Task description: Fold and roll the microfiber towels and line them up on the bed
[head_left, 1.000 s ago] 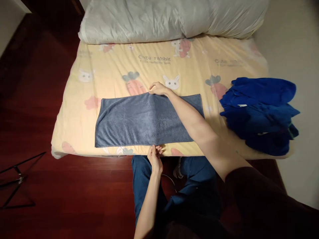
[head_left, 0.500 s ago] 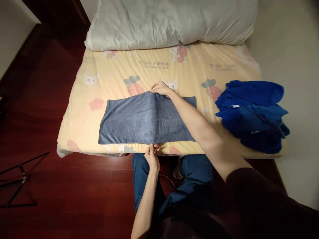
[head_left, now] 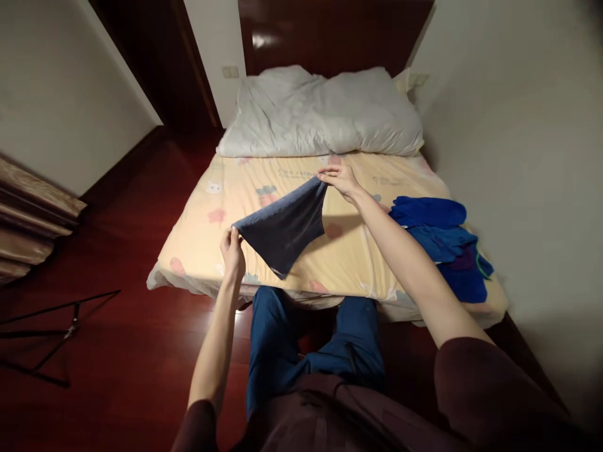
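A grey-blue towel [head_left: 287, 226] hangs folded over between my two hands, above the front part of the bed. My left hand [head_left: 233, 251] pinches the near end of its top fold, close to the bed's front edge. At the far end of that fold, my right hand [head_left: 340, 181] grips the cloth between thumb and fingers. The top fold slants up from left to right, and the lower corner droops towards the bed's front edge. On the bed to the right lies a pile of blue cloths [head_left: 436, 242], apart from both hands.
A yellow sheet [head_left: 188, 232] with rabbits and carrots covers the bed. A pale grey quilt [head_left: 320, 113] lies bunched against the dark headboard [head_left: 334, 37]. Black stand legs [head_left: 61, 333] rest on the red floor at left. A wall [head_left: 518, 157] borders the bed's right side.
The towel has come up off the bed and now hangs doubled over between both hands, where before it lay spread flat. My left hand has moved left and up; the view has tilted upward.
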Motion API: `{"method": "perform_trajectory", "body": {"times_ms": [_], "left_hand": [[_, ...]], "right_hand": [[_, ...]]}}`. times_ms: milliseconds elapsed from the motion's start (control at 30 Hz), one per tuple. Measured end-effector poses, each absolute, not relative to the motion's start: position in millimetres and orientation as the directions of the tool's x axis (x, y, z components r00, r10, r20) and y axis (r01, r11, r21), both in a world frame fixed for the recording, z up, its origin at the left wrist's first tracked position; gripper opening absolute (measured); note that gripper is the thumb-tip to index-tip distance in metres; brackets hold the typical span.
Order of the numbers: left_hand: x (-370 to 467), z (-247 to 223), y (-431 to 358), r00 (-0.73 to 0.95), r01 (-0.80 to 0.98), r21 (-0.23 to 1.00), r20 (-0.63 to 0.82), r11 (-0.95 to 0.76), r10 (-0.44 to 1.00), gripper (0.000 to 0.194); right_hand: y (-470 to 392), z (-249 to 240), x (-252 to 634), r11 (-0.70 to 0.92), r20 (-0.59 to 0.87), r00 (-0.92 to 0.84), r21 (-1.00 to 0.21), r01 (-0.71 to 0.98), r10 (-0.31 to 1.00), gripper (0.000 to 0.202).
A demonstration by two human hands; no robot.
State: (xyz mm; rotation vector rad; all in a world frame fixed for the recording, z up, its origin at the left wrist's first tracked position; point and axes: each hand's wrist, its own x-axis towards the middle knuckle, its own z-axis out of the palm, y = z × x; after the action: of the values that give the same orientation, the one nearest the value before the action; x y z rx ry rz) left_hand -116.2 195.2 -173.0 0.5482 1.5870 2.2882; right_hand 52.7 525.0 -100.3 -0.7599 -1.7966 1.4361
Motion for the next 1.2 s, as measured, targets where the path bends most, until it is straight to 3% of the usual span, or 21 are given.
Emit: {"method": "perform_trajectory", "body": {"times_ms": [133,233,367,633,900,1200], "left_hand": [[-154.8,-108.6,206.5,-0.829,0.039,0.940,0.220,-0.340,0.513,0.046],[-176.9,-62.5,216.8,-0.806,0.006,0.956,0.177,-0.292,0.565,0.044],[-191.7,-10.4,224.9,-0.834,0.036,0.977,0.146,-0.212,0.532,0.039],[-179.0,52.8,223.6,-0.788,0.052,0.973,0.179,-0.226,0.589,0.031],[-142.7,55.0,204.7,-0.789,0.234,0.939,0.336,-0.254,0.514,0.036],[-104.7,-5.2,141.4,-0.710,0.143,0.983,0.186,-0.119,0.680,0.049]], "right_hand": [[500.9,-55.6,94.6,0.290,0.264,-0.533,-0.956,-0.035,0.804,0.052],[478.3,-23.9,118.9,0.359,0.332,-0.503,-0.932,-0.044,0.798,0.055],[446.7,8.1,141.7,0.438,0.416,-0.439,-0.897,-0.056,0.796,0.053],[408.2,44.0,177.8,0.411,0.438,-0.309,-0.899,-0.150,0.844,0.051],[392.1,48.3,217.0,0.388,0.412,-0.328,-0.911,-0.137,0.850,0.054],[342.8,-18.8,283.7,0.232,0.228,-0.366,-0.972,-0.032,0.902,0.047]]}}
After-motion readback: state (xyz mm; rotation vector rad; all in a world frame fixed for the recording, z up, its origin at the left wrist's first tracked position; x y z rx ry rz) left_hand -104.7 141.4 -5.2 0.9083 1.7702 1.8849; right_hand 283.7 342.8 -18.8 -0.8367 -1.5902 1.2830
